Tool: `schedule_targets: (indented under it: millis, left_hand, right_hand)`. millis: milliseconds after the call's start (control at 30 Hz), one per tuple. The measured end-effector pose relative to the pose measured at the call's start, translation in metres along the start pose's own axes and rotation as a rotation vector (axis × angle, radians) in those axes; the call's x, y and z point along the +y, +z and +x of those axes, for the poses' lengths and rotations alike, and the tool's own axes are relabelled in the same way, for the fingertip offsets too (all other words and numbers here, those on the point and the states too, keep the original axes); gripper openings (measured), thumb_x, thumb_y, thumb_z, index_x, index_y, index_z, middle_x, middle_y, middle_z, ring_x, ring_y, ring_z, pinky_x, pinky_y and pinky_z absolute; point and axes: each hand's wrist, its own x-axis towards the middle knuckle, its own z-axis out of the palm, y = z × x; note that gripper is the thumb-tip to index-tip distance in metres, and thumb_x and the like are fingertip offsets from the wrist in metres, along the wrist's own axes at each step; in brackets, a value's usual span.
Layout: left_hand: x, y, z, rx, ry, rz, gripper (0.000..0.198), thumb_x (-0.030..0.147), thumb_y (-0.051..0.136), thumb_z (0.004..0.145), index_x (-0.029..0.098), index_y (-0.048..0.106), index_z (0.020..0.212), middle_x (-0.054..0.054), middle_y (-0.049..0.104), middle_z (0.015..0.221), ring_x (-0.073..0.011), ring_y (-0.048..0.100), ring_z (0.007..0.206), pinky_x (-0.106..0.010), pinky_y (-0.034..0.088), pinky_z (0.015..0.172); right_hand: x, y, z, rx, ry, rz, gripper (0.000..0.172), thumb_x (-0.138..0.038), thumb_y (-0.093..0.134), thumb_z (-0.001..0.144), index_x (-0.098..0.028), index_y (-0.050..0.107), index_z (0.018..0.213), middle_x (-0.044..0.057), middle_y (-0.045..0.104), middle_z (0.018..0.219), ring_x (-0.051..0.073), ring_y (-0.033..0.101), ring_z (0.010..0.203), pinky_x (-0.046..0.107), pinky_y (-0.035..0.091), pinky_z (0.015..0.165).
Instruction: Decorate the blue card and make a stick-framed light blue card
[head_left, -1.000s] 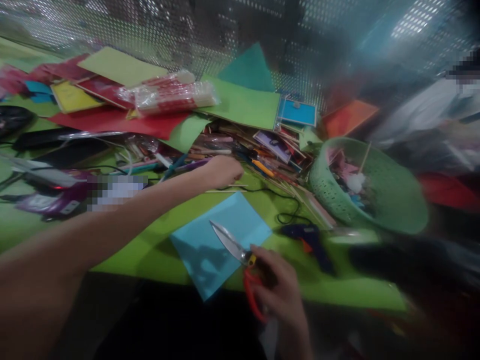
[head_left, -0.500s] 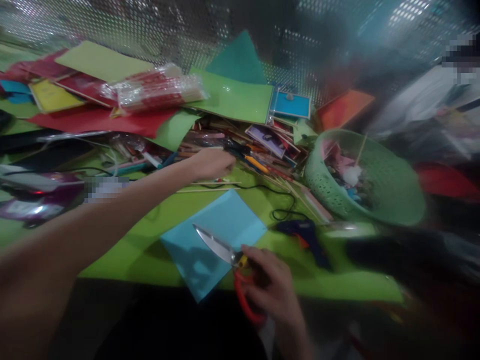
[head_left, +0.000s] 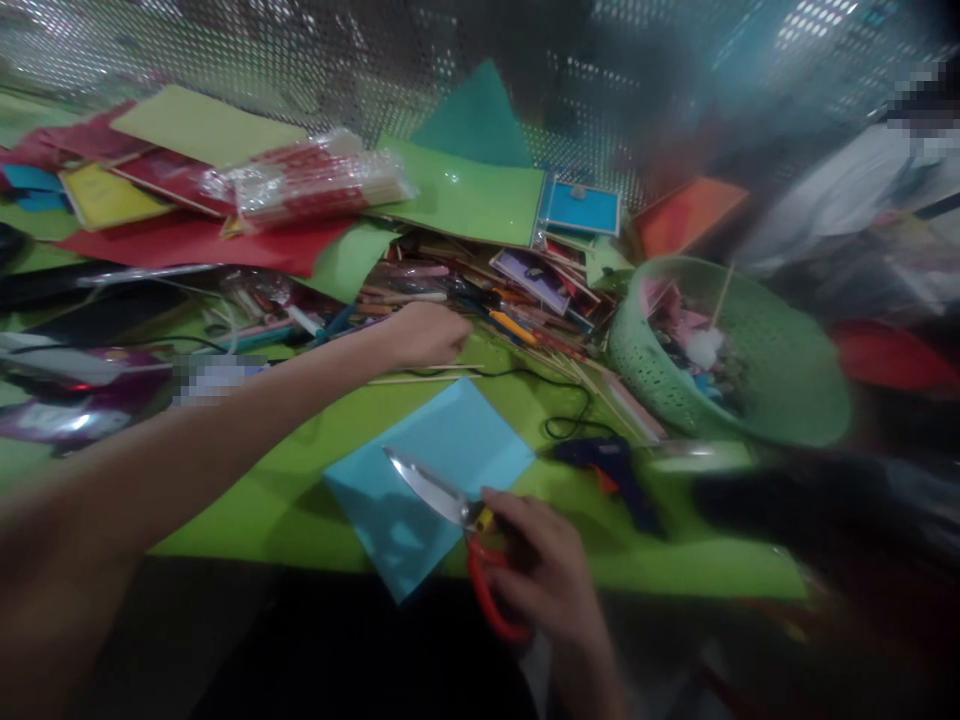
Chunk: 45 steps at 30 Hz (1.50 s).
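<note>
My right hand (head_left: 544,555) grips a pair of scissors (head_left: 431,490) by their red handles. The blades are together and point up and left over a light blue sheet of paper (head_left: 480,430), which lies at an angle on the green tabletop. Stretched across to the clutter behind the sheet, my left hand (head_left: 431,335) has its fingers curled closed; whatever may be in them is hidden. Just beyond it is a heap of pencils, sticks and tools, among them a yellow-orange handle (head_left: 513,328). Thin wooden sticks (head_left: 427,375) lie below that hand.
A dark blue glue gun (head_left: 611,470) with a black cord lies right of the paper. Behind it stands a green perforated basket (head_left: 795,370) holding scraps. Coloured sheets and a plastic-wrapped bundle (head_left: 315,185) are piled at the back. Another person's pale sleeve (head_left: 825,190) is blurred at the right.
My left hand has come slightly nearer to me, lower in the view, its fingers still closed. The scissors and the blue paper have hardly moved.
</note>
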Motion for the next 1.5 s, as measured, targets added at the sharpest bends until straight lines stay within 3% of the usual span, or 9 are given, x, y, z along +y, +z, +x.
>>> schedule_targets:
  millis: [167, 367, 533, 667, 1000, 1133, 1300, 1400, 1500]
  left_hand:
    - [0.019, -0.004, 0.023, 0.083, 0.080, -0.069, 0.032, 0.025, 0.053, 0.092, 0.024, 0.076, 0.115, -0.005, 0.082, 0.105, -0.0228, 0.075, 0.091, -0.027, 0.048, 0.073]
    - [0.046, 0.005, 0.047, 0.146, 0.255, -0.057, 0.032, 0.019, 0.058, 0.092, 0.028, 0.076, 0.118, -0.004, 0.080, 0.119, -0.0226, 0.073, 0.110, -0.026, 0.050, 0.081]
    - [0.051, 0.005, 0.050, 0.175, 0.296, 0.009, 0.021, 0.012, 0.060, 0.091, 0.019, 0.078, 0.098, -0.012, 0.081, 0.098, -0.0255, 0.076, 0.095, -0.030, 0.051, 0.077]
    - [0.058, 0.001, 0.052, 0.186, 0.317, 0.044, 0.019, 0.009, 0.060, 0.090, 0.016, 0.078, 0.094, -0.015, 0.080, 0.091, -0.0260, 0.076, 0.092, -0.030, 0.050, 0.073]
    - [0.070, -0.005, 0.052, 0.146, 0.289, 0.052, 0.030, 0.000, 0.055, 0.088, 0.015, 0.080, 0.092, -0.015, 0.082, 0.095, -0.0258, 0.076, 0.090, -0.032, 0.049, 0.071]
    - [0.074, -0.004, 0.049, 0.134, 0.254, 0.038, 0.024, 0.003, 0.059, 0.086, 0.014, 0.080, 0.093, -0.015, 0.081, 0.095, -0.0265, 0.075, 0.092, -0.032, 0.048, 0.072]
    - [0.053, -0.030, 0.010, 0.194, 0.149, -0.036, 0.020, 0.014, 0.057, 0.092, 0.014, 0.076, 0.096, -0.011, 0.080, 0.101, -0.0206, 0.070, 0.090, -0.029, 0.046, 0.076]
    - [0.022, -0.049, -0.046, 0.252, 0.046, -0.104, 0.020, 0.018, 0.052, 0.095, 0.015, 0.072, 0.098, -0.006, 0.077, 0.101, -0.0168, 0.065, 0.088, -0.027, 0.044, 0.077]
    - [-0.010, -0.039, -0.125, 0.255, -0.012, -0.173, 0.024, 0.031, 0.050, 0.094, 0.018, 0.071, 0.094, 0.000, 0.074, 0.091, -0.0139, 0.063, 0.080, -0.025, 0.046, 0.077]
  right_hand:
    - [0.001, 0.001, 0.000, -0.005, 0.003, 0.020, 0.059, -0.045, 0.076, 0.094, -0.040, 0.058, 0.150, 0.002, 0.079, 0.123, 0.019, 0.076, 0.097, 0.029, 0.061, 0.085]
    - [0.000, 0.000, 0.002, 0.005, 0.010, 0.016, 0.057, -0.051, 0.073, 0.095, -0.037, 0.060, 0.148, 0.003, 0.080, 0.115, 0.020, 0.075, 0.090, 0.030, 0.061, 0.079]
    - [0.000, -0.001, 0.003, -0.010, -0.002, 0.016, 0.058, -0.057, 0.070, 0.096, -0.035, 0.060, 0.149, 0.005, 0.080, 0.118, 0.021, 0.076, 0.094, 0.030, 0.062, 0.083]
    - [0.001, -0.001, 0.002, -0.021, -0.001, 0.008, 0.058, -0.053, 0.071, 0.096, -0.036, 0.058, 0.150, 0.004, 0.080, 0.122, 0.020, 0.077, 0.097, 0.030, 0.062, 0.084]
    - [0.000, -0.001, 0.003, -0.033, 0.018, 0.027, 0.059, -0.043, 0.077, 0.093, -0.036, 0.060, 0.149, 0.005, 0.079, 0.122, 0.022, 0.077, 0.099, 0.033, 0.062, 0.085]
    - [0.000, 0.000, 0.002, -0.023, 0.031, 0.043, 0.058, -0.037, 0.077, 0.091, -0.036, 0.062, 0.147, 0.005, 0.079, 0.122, 0.023, 0.077, 0.100, 0.033, 0.062, 0.086]
    - [0.004, -0.001, 0.000, 0.032, 0.031, 0.081, 0.058, -0.035, 0.078, 0.088, -0.034, 0.065, 0.145, 0.004, 0.080, 0.112, 0.021, 0.076, 0.092, 0.029, 0.060, 0.081]
    - [0.006, -0.001, -0.002, 0.068, 0.061, 0.148, 0.057, -0.036, 0.079, 0.087, -0.034, 0.068, 0.142, 0.003, 0.080, 0.107, 0.021, 0.075, 0.092, 0.030, 0.060, 0.084]
    - [0.009, -0.001, -0.005, 0.099, 0.114, 0.203, 0.057, -0.034, 0.079, 0.085, -0.032, 0.069, 0.141, 0.003, 0.079, 0.103, 0.022, 0.074, 0.091, 0.031, 0.060, 0.084]
